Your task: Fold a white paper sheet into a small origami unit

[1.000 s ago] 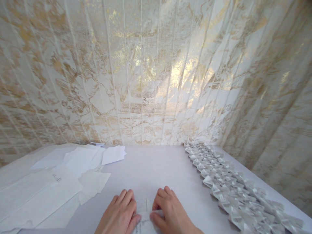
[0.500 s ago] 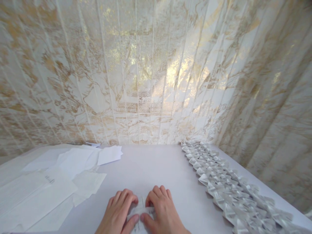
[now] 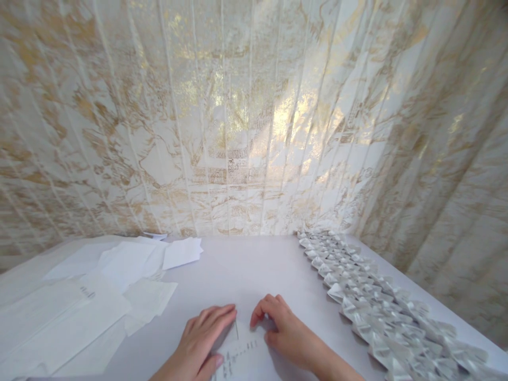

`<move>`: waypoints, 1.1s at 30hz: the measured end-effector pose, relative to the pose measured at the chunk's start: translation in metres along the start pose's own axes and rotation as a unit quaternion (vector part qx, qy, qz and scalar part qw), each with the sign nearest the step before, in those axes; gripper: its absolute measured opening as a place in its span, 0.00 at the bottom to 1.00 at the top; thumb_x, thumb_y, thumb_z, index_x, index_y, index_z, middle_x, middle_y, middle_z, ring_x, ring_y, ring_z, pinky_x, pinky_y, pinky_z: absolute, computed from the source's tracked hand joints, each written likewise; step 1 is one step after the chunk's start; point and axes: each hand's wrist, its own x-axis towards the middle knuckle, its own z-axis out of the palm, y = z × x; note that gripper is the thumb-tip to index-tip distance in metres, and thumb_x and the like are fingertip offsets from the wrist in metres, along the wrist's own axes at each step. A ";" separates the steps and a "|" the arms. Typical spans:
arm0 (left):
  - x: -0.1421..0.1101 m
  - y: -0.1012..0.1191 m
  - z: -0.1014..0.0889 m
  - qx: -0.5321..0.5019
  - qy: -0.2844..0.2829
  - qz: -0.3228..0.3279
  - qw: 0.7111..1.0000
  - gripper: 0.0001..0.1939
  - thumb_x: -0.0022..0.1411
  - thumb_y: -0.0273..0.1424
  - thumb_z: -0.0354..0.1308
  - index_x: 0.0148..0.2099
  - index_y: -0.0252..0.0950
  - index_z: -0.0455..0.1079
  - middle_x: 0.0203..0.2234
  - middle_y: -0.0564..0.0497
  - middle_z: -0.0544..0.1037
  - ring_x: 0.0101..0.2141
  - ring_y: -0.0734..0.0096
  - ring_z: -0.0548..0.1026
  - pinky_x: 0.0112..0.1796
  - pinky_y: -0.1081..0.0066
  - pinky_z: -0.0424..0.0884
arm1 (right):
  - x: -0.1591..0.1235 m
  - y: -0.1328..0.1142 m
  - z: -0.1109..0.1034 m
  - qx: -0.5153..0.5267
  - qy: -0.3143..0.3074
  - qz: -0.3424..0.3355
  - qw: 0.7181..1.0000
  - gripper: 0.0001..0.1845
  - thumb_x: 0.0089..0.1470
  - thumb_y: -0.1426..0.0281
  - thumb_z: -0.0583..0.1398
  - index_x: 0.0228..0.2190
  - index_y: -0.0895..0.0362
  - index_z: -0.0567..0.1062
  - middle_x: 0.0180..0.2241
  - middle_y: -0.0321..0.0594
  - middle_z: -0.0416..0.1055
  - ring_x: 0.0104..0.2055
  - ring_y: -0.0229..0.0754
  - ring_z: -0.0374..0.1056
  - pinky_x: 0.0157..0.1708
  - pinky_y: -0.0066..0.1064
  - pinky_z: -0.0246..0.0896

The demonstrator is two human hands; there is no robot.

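Observation:
A small sheet of paper with rows of dark writing and a crease line near its top lies on the white tabletop at the bottom centre. My left hand rests along its left side, fingers stretched out and the thumb on the lower left part of the sheet. At the upper right edge is my right hand, its fingers bent, with a gap between forefinger and thumb. Nothing shows in that gap. The sheet's lower end runs out of view.
Loose white papers overlap on the left of the tabletop. Several rows of folded silvery paper pieces run along the right side. A patterned white and gold curtain hangs behind the table's far edge.
My hands have moved apart; the right hand has shifted right and come off the paper's middle. The paper now shows flatter and wider, its writing uncovered. My left fingers have straightened.

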 end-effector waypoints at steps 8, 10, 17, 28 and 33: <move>0.005 0.017 -0.001 -0.027 -0.009 0.015 0.999 0.48 0.39 0.13 0.47 0.63 0.51 0.57 0.53 0.54 0.69 0.54 0.64 0.67 0.55 0.65 0.63 | 0.001 0.002 0.002 0.107 -0.014 0.051 0.993 0.26 0.37 0.84 0.54 0.40 0.55 0.74 0.37 0.37 0.67 0.43 0.44 0.65 0.45 0.33 0.60; 0.006 0.021 -0.004 -0.051 -0.004 -0.009 0.999 0.47 0.40 0.13 0.48 0.63 0.50 0.57 0.51 0.53 0.68 0.52 0.65 0.68 0.54 0.66 0.65 | 0.001 0.002 0.005 0.136 -0.024 0.060 0.989 0.24 0.41 0.80 0.60 0.43 0.55 0.74 0.39 0.37 0.66 0.45 0.45 0.64 0.47 0.35 0.59; 0.007 0.037 -0.011 -0.148 -0.010 -0.103 0.983 0.08 0.60 0.27 0.51 0.42 0.41 0.67 0.37 0.52 0.72 0.41 0.64 0.71 0.44 0.69 0.68 | 0.004 -0.004 0.030 0.148 0.004 -0.009 0.989 0.14 0.39 0.79 0.69 0.26 0.56 0.71 0.33 0.33 0.69 0.41 0.44 0.66 0.56 0.42 0.46; 0.008 0.036 -0.003 -0.204 0.112 -0.095 0.968 0.15 0.56 0.24 0.56 0.45 0.44 0.63 0.45 0.51 0.71 0.48 0.63 0.69 0.50 0.67 0.63 | -0.002 -0.003 0.028 -0.116 0.177 -0.227 0.951 0.21 0.27 0.82 0.54 0.28 0.53 0.62 0.29 0.35 0.68 0.31 0.44 0.62 0.33 0.33 0.50; 0.006 0.034 0.003 -0.096 0.052 -0.061 0.992 0.19 0.45 0.17 0.53 0.39 0.43 0.65 0.40 0.54 0.71 0.44 0.63 0.68 0.46 0.66 0.63 | 0.003 0.009 0.033 -0.227 0.115 -0.235 0.938 0.21 0.29 0.83 0.54 0.29 0.53 0.66 0.31 0.36 0.71 0.33 0.45 0.63 0.34 0.34 0.51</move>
